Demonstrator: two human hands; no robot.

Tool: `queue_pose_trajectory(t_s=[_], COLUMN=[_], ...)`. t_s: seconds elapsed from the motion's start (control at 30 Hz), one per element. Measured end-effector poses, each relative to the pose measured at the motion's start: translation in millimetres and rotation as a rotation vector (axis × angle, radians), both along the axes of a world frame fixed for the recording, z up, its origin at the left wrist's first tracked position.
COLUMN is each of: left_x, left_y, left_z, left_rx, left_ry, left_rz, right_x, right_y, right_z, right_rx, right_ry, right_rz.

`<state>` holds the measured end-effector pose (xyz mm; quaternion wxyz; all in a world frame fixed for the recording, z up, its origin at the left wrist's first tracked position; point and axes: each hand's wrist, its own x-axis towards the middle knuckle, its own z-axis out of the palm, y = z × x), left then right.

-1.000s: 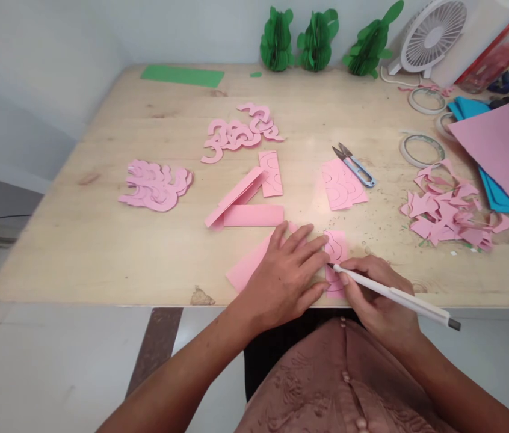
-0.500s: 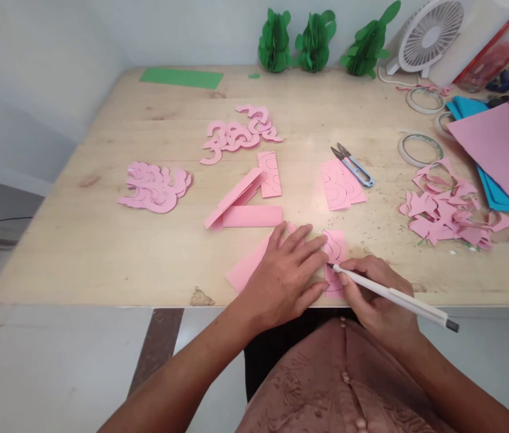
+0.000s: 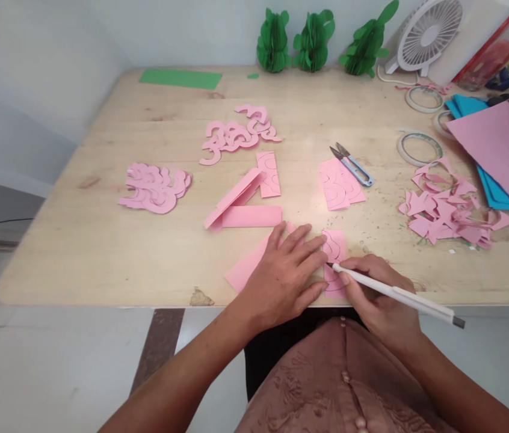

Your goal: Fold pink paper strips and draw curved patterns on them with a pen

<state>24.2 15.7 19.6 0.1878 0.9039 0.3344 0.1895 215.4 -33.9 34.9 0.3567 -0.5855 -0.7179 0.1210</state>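
A small pink paper strip [image 3: 334, 245] with curved pen lines lies at the table's near edge. My left hand [image 3: 285, 270] rests flat with fingers spread, its fingertips at the strip's left side and its palm over other pink paper [image 3: 248, 267]. My right hand [image 3: 378, 294] grips a white pen [image 3: 399, 293], whose dark tip touches the strip near its left edge. Folded pink strips [image 3: 252, 216] and a marked pink piece [image 3: 269, 174] lie beyond my left hand. Farther right are marked pink pieces [image 3: 338, 185] with small snips [image 3: 352, 165] partly on them.
Wavy pink cutouts [image 3: 157, 187] and more curved cutouts [image 3: 236, 135] lie left and back. Pink scraps [image 3: 444, 210], tape rolls [image 3: 419, 148] and large pink paper [image 3: 498, 150] are at right. Green paper figures [image 3: 273, 42] and a white fan [image 3: 428, 36] stand behind.
The pen's rear end has swung slightly right and up, while its tip stays near the strip's left edge. My left hand holds the same place.
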Motion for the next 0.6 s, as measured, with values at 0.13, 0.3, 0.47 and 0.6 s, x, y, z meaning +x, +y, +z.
queue_pose_trajectory(t_s=[0.13, 0.3, 0.47, 0.6], left_x=[-0.1, 0.1, 0.1, 0.2], left_y=[-0.1, -0.2, 0.0, -0.3], left_z=[-0.3, -0.5, 0.4, 0.4], left_rx=[0.002, 0.007, 0.004, 0.0], left_ry=[-0.001, 0.009, 0.009, 0.005], left_rz=[-0.003, 0.003, 0.001, 0.001], right_x=[3.4, 1.0, -0.6, -0.4], right_y=[-1.1, 1.3, 2.2, 2.0], right_z=[1.0, 2.4, 1.2, -0.4], right_rx=[-0.046, 0.0, 0.018, 0.043], right_ry=[0.008, -0.023, -0.026, -0.046], right_rz=[-0.055, -0.008, 0.015, 0.024])
